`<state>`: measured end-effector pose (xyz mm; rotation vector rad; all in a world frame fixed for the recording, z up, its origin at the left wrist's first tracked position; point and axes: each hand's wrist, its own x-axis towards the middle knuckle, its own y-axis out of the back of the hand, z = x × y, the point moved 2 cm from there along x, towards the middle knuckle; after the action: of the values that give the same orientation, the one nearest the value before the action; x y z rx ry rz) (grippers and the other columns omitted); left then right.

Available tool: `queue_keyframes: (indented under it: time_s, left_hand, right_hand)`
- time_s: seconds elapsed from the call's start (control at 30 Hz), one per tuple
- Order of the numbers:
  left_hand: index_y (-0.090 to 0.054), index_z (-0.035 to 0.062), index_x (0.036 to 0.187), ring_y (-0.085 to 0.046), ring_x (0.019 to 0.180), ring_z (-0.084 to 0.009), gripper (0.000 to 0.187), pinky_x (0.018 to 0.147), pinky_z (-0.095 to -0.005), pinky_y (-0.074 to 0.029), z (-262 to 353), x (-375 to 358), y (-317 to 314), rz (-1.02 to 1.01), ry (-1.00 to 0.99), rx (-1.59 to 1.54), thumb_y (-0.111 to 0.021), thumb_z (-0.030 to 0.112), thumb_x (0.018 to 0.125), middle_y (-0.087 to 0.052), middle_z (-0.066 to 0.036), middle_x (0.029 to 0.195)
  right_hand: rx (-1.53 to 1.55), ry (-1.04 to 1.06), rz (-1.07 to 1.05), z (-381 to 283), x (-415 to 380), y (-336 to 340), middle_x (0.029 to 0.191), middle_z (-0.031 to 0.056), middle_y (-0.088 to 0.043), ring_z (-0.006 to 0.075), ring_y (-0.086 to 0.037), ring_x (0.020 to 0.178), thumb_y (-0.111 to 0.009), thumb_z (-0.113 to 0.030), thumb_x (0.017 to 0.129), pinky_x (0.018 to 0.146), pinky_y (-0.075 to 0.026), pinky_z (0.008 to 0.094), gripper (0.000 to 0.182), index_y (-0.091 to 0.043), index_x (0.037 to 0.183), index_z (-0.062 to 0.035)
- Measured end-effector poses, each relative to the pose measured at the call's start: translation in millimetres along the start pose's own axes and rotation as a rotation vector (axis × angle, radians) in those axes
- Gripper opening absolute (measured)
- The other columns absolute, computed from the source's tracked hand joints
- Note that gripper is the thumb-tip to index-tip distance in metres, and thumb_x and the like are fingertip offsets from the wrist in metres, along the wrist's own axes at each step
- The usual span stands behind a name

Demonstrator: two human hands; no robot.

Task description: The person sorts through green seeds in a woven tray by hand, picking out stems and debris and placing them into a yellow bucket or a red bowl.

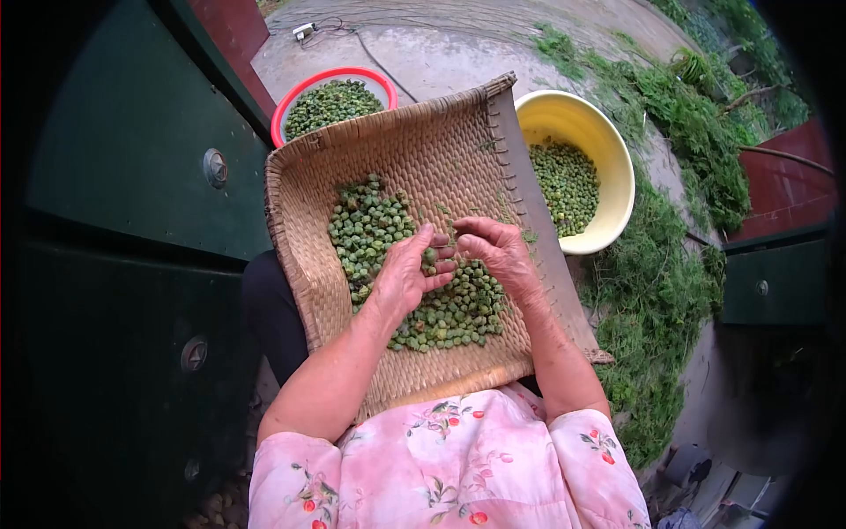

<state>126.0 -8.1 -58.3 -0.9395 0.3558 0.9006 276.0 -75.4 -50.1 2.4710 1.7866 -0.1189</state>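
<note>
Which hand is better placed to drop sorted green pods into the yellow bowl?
Likely the right hand: it works nearest the tray edge beside the yellow bowl.

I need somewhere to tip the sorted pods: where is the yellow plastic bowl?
In the head view, the round yellow plastic bowl sits on the ground at upper right, just beyond the right edge of the woven straw tray.

My left hand [407,275] and right hand [495,249] rest on green seeds [379,231] in the woven tray [414,141] across my lap.
</note>
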Motion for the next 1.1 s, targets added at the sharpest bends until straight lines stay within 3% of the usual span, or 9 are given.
queue_keyframes:
  time_s: [0.1, 0.2, 0.4, 0.5, 0.7, 0.73, 0.83, 1.03, 1.1]
  left_hand:
    - [-0.054, 0.0015, 0.099, -0.059, 0.072, -0.0184, 0.040, 0.062, -0.0303, -0.054, -2, 5, 5, 0.011, 0.010, 0.014, -0.053, 0.040, 0.092, -0.057, -0.008, 0.086]
    - [-0.054, 0.0011, 0.100, -0.059, 0.071, -0.0178, 0.039, 0.060, -0.0293, -0.054, -2, 7, 5, 0.041, 0.018, 0.034, -0.053, 0.040, 0.092, -0.057, -0.009, 0.086]
    - [-0.054, 0.0008, 0.100, -0.059, 0.071, -0.0173, 0.038, 0.060, -0.0289, -0.054, -3, 6, 3, 0.049, 0.021, 0.071, -0.052, 0.038, 0.093, -0.058, -0.009, 0.087]
    - [-0.054, 0.0011, 0.100, -0.059, 0.073, -0.0174, 0.037, 0.062, -0.0292, -0.054, -5, 8, 6, 0.032, 0.012, 0.067, -0.052, 0.038, 0.093, -0.058, -0.009, 0.088]
    - [-0.054, 0.0016, 0.100, -0.059, 0.076, -0.0181, 0.037, 0.064, -0.0305, -0.055, -8, 10, 8, -0.004, 0.000, 0.044, -0.052, 0.038, 0.093, -0.058, -0.010, 0.089]
    - [-0.054, 0.0017, 0.099, -0.059, 0.075, -0.0182, 0.037, 0.064, -0.0307, -0.055, -8, 9, 6, -0.009, 0.004, 0.034, -0.052, 0.038, 0.093, -0.058, -0.009, 0.089]
    - [-0.055, 0.0022, 0.098, -0.059, 0.073, -0.0183, 0.036, 0.063, -0.0299, -0.054, -6, 5, 4, -0.041, 0.018, -0.008, -0.052, 0.038, 0.093, -0.058, -0.008, 0.087]
    - [-0.056, 0.0034, 0.096, -0.059, 0.070, -0.0165, 0.034, 0.057, -0.0264, -0.052, -4, 7, 7, 0.030, 0.073, 0.021, -0.053, 0.037, 0.093, -0.059, -0.007, 0.085]
    - [-0.056, 0.0036, 0.096, -0.059, 0.070, -0.0156, 0.033, 0.057, -0.0257, -0.052, -4, 8, 7, 0.046, 0.066, 0.043, -0.053, 0.037, 0.093, -0.059, -0.007, 0.085]
  right_hand:
    - [-0.629, 0.199, 0.117, 10, -1, 15, 0.087, 0.0155, -0.064, 0.0307, -0.063, 0.081, -0.064, -0.008, 0.078, 0.072, -0.050, 0.0348, 0.020, -0.061, 0.097, -0.0034]
    - [-1.030, 0.095, 0.015, 6, -13, 3, 0.086, 0.0156, -0.063, 0.0328, -0.061, 0.084, -0.065, -0.011, 0.077, 0.072, -0.050, 0.0390, 0.018, -0.059, 0.093, -0.0039]
    - [-1.179, 0.114, 0.062, 17, -11, -5, 0.085, 0.0152, -0.059, 0.0334, -0.060, 0.084, -0.065, -0.014, 0.075, 0.071, -0.049, 0.0425, 0.016, -0.059, 0.086, -0.0046]
    - [-1.138, 0.100, 0.090, 20, -9, -5, 0.084, 0.0162, -0.061, 0.0347, -0.061, 0.083, -0.063, -0.010, 0.075, 0.071, -0.050, 0.0426, 0.012, -0.061, 0.085, -0.0032]
    - [-0.379, -0.086, 0.213, 13, -5, 11, 0.078, 0.0129, -0.066, 0.0194, -0.064, 0.071, -0.065, -0.011, 0.077, 0.065, -0.050, 0.0321, 0.017, -0.066, 0.090, -0.0009]
    - [-0.168, -0.077, 0.130, 8, -7, 7, 0.078, 0.0099, -0.066, 0.0125, -0.061, 0.069, -0.067, -0.012, 0.078, 0.065, -0.048, 0.0268, 0.018, -0.066, 0.092, -0.0005]
    - [0.222, -0.204, -0.045, -9, -9, -3, 0.079, 0.0088, -0.066, 0.0118, -0.061, 0.070, -0.066, -0.012, 0.079, 0.064, -0.048, 0.0261, 0.019, -0.066, 0.095, -0.0012]
    - [-0.958, 0.188, -0.050, 16, -10, -3, 0.086, 0.0107, -0.061, 0.0265, -0.061, 0.084, -0.063, -0.009, 0.078, 0.071, -0.049, 0.0386, 0.018, -0.065, 0.095, -0.0059]
    - [-0.994, 0.128, -0.072, 17, -12, -7, 0.087, 0.0128, -0.059, 0.0321, -0.058, 0.088, -0.062, -0.009, 0.076, 0.075, -0.048, 0.0419, 0.014, -0.064, 0.090, -0.0071]
